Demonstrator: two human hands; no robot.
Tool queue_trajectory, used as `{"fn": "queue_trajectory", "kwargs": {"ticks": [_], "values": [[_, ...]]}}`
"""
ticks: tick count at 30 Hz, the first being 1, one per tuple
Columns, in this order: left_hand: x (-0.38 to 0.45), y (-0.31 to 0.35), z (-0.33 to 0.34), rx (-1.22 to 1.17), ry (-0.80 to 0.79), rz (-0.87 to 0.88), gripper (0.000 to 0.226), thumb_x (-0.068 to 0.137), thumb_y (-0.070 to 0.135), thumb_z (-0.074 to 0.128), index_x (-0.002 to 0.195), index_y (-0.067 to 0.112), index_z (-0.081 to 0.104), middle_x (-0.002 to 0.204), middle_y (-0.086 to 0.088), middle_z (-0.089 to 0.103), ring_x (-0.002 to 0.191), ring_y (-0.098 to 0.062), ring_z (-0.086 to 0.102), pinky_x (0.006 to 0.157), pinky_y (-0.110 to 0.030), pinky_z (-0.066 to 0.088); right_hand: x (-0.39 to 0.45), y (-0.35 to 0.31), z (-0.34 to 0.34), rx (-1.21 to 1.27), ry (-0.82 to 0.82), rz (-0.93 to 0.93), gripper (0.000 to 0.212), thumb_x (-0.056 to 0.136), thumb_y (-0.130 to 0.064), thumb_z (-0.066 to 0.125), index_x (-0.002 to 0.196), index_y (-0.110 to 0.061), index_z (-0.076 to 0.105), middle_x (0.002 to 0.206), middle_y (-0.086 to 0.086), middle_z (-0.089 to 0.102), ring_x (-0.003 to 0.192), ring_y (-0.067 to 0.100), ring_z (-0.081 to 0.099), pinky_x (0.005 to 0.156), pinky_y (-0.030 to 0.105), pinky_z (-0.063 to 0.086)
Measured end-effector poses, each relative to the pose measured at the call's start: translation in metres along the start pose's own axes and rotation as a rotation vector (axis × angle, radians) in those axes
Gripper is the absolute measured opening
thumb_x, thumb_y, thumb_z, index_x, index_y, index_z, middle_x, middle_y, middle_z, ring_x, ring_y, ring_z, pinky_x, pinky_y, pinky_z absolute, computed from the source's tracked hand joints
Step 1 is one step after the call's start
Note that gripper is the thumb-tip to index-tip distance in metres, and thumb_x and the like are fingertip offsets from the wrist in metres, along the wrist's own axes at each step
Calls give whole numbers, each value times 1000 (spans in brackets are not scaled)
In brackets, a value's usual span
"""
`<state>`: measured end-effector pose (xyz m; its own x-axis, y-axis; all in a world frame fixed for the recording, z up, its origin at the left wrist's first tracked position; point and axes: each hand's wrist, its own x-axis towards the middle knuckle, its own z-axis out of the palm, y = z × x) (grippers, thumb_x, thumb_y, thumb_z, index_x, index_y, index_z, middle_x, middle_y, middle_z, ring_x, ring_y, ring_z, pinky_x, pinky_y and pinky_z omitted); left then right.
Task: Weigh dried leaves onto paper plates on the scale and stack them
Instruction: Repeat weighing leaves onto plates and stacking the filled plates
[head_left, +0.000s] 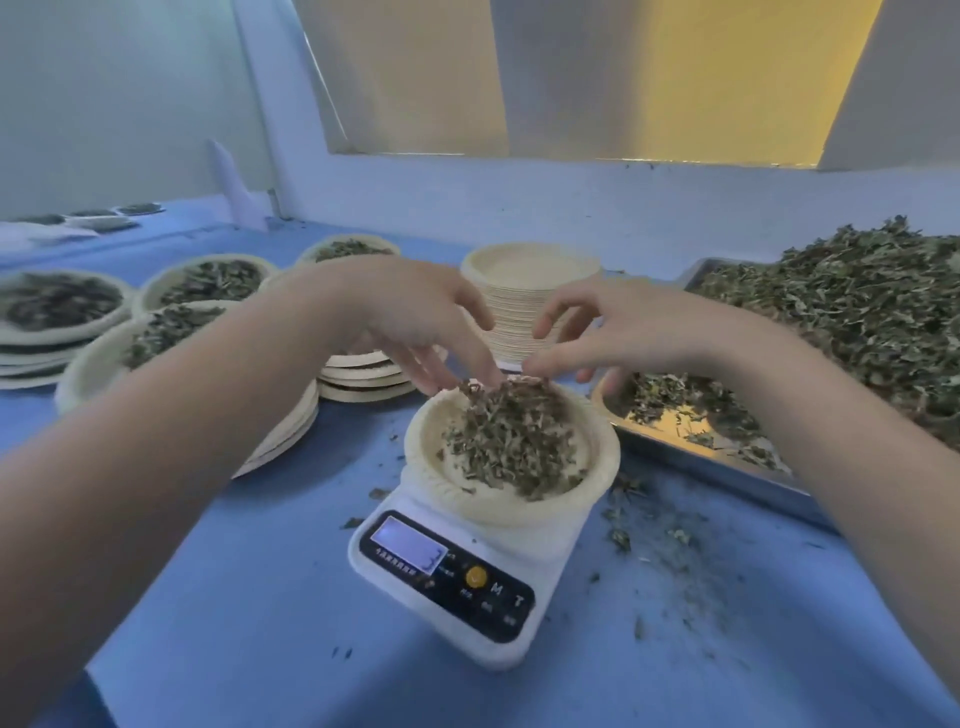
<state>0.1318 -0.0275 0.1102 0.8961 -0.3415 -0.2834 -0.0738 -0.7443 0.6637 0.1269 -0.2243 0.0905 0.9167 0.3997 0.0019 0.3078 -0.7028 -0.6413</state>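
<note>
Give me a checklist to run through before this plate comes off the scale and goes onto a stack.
1. Plate sits on the scale: ok, though it overhangs the platform.
2. Leaves are inside the plate's rim: ok, heaped toward the far side.
3. Reading on the display matches the target: cannot tell, the digits are blurred.
4. Hands are off the load: not ok; the left hand and right hand have fingertips at the far edge of the heap.
5. Stack to receive it: ok, filled plates stand to the left.
6. Blank plates for the next round: ok, a tall pile stands behind the scale.
</note>
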Motion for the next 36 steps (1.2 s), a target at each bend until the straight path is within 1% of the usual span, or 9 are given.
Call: {"fn": "queue_trajectory", "kwargs": {"ticks": [5,8,13,21,25,27,30,32,36], "values": [[0,-10,1,-36,52,75,43,72,21,77,112,18,62,93,0,66,83,-18,71,67,-24,57,4,0,6,-47,38,-19,37,75,-48,72,102,-26,62,101,-4,63,61,2,67,48,15,49],[3,-10,5,-39,60,101,33,77,22,75,108,20,65,93,1,69,81,-13,71,68,-23,57,5,0,9,-39,45,-26,34,74,-49,72,100,-29,62,99,-7,63,57,0,65,44,12,44],[7,-7,14,-53,78,139,32,74,25,77,103,19,67,91,1,69,78,-11,71,70,-24,58,7,4,11,-61,33,-24,37,74,-51,70,103,-30,61,100,-8,63,64,0,67,47,13,46],[16,-6,25,-58,112,152,29,77,18,76,103,12,65,87,0,67,76,-13,68,71,-25,57,10,12,14,-65,41,-28,34,76,-44,71,102,-24,62,97,-8,66,60,-2,64,47,12,46],[23,1,31,-85,130,168,27,77,16,75,101,9,65,88,-5,68,81,-20,68,80,-29,57,7,19,10,-55,75,-22,31,79,-42,71,102,-22,64,97,-6,67,53,-5,62,45,8,42],[27,6,35,-88,144,191,25,77,16,75,99,8,65,85,-3,67,72,-15,68,74,-24,57,3,25,6,-49,93,-13,30,79,-42,71,101,-23,64,98,-7,67,55,-4,63,47,9,45],[37,14,44,-110,160,229,24,78,13,75,98,3,65,83,-7,67,60,-8,65,66,-18,56,-2,35,0,-71,114,7,29,79,-43,70,100,-25,64,96,-10,68,63,2,67,57,17,54],[45,22,52,-101,171,237,24,78,12,74,98,2,65,84,-11,67,62,-11,64,71,-23,57,-7,44,-5,-52,138,30,27,79,-40,71,99,-24,65,91,-10,69,65,6,68,58,20,56],[60,41,69,-69,153,284,24,76,11,74,96,0,65,81,-10,63,66,-16,60,77,-32,56,-18,60,-16,-81,177,62,19,82,-36,69,94,-23,65,69,-12,66,54,-1,63,50,15,51]]}}
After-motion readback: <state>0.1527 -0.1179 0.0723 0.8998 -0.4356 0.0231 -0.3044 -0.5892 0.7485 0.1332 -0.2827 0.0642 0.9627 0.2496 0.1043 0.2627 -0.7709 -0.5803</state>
